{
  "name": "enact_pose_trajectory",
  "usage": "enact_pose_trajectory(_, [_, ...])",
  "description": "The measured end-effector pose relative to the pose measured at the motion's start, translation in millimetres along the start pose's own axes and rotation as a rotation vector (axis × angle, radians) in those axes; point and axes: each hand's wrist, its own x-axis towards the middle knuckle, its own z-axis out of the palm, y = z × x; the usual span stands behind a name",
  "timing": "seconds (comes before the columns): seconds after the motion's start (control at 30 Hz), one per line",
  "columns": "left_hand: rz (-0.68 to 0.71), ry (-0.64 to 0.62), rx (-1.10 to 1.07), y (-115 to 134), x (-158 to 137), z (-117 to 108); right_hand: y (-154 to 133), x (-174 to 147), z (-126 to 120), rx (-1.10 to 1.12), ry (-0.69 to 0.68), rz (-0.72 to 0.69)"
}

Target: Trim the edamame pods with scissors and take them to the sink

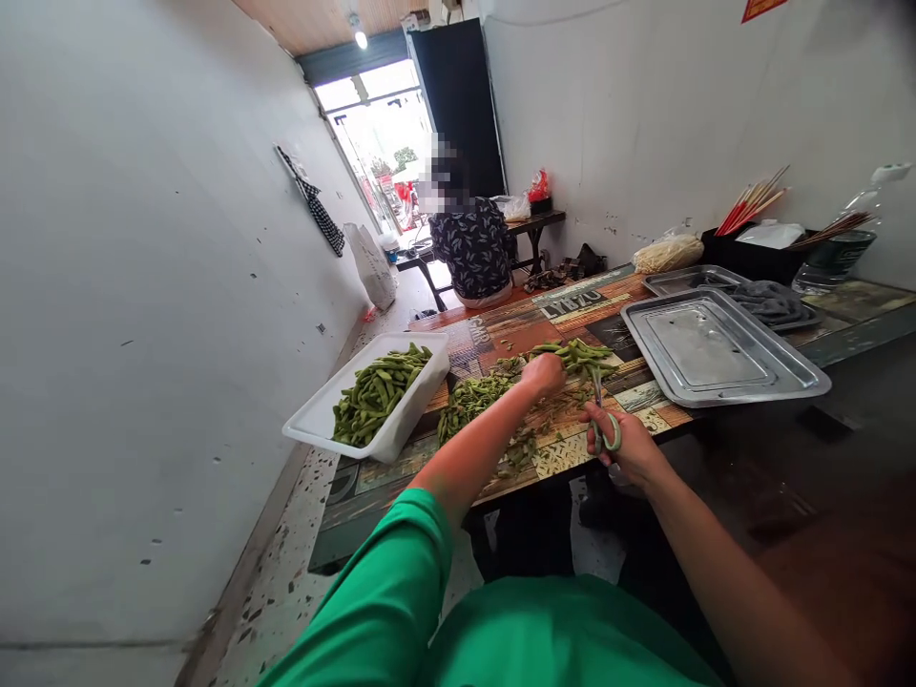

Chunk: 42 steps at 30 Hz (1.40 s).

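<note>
My right hand (624, 450) is wrapped around the scissors (611, 434), whose pale green handles show and whose blades point away from me. Just past the blade tips lies a small heap of green edamame pods (583, 355). My left hand (545, 374) is closed at the left end of that heap; its fingertips are hidden, so what it grips does not show. Under my left forearm spreads a pile of green trimmings (476, 396). To the left, a white plastic tub (411, 425) holds many more pods (383, 391).
The patterned table (565, 458) also bears a metal tray (716, 348), a grey cloth (769, 301), a bag of pale noodle-like strands (669, 253), a black box of skewers (740, 246) and a plastic bottle (841, 253). A person (472, 248) sits beyond, facing away.
</note>
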Motion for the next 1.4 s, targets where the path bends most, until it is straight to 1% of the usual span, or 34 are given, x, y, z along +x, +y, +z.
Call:
enact_pose_trajectory(0.07, [0.025, -0.027, -0.186, -11.1, -6.0, -11.0, 0.2, 0.4, -0.7, -0.061, -0.052, 0.06])
enact_pose_trajectory(0.13, [0.029, -0.125, -0.435, -22.2, -14.4, -18.7, -1.6, 0.7, 2.1, -0.098, -0.098, 0.103])
enact_pose_trajectory(0.23, [-0.032, -0.277, -0.775, -35.5, -26.5, -21.8, -7.2, 1.5, 11.2, -0.129, -0.116, 0.119])
enact_pose_trajectory(0.3, [-0.059, -0.328, -0.907, -42.2, -32.5, -20.1, -11.6, 1.8, 17.6, -0.151, -0.105, 0.113])
enact_pose_trajectory(0.43, [-0.074, -0.378, -1.05, -52.6, -39.4, -16.9, -16.9, 1.0, 25.4, -0.175, -0.129, 0.067])
enact_pose_trajectory(0.6, [-0.109, -0.445, -1.155, -62.5, -44.5, -18.4, -11.4, 0.7, 29.8, -0.222, -0.121, 0.008])
enact_pose_trajectory(0.73, [-0.118, -0.506, -1.22, -70.1, -47.4, -18.5, -7.6, 0.9, 33.7, -0.18, -0.145, 0.013])
enact_pose_trajectory(0.83, [-0.108, -0.501, -1.247, -74.7, -48.5, -16.2, -9.0, 0.5, 35.1, -0.134, -0.199, 0.05])
enact_pose_trajectory(0.9, [-0.101, -0.493, -1.251, -76.7, -49.2, -15.0, -10.4, 0.7, 35.5, -0.147, -0.208, 0.046])
enact_pose_trajectory(1.03, [-0.127, -0.5, -1.262, -78.4, -51.8, -17.3, -12.5, 1.1, 37.4, -0.203, -0.142, 0.022])
enact_pose_trajectory(1.13, [-0.153, -0.494, -1.364, -79.4, -54.0, -21.4, -13.4, -1.2, 39.9, -0.178, -0.116, 0.029])
enact_pose_trajectory(1.2, [-0.165, -0.43, -1.476, -80.7, -54.8, -22.9, -12.4, -4.3, 41.3, -0.135, -0.139, 0.069])
enact_pose_trajectory(1.27, [-0.175, -0.338, -1.569, -82.0, -55.0, -22.2, -9.8, -7.8, 42.4, -0.103, -0.183, 0.112])
enact_pose_trajectory(1.33, [-0.184, -0.265, -1.622, -83.0, -54.8, -19.7, -6.7, -10.3, 43.8, -0.088, -0.225, 0.135])
enact_pose_trajectory(1.4, [-0.184, -0.227, -1.643, -83.2, -54.8, -16.4, -4.8, -11.2, 45.7, -0.07, -0.247, 0.15])
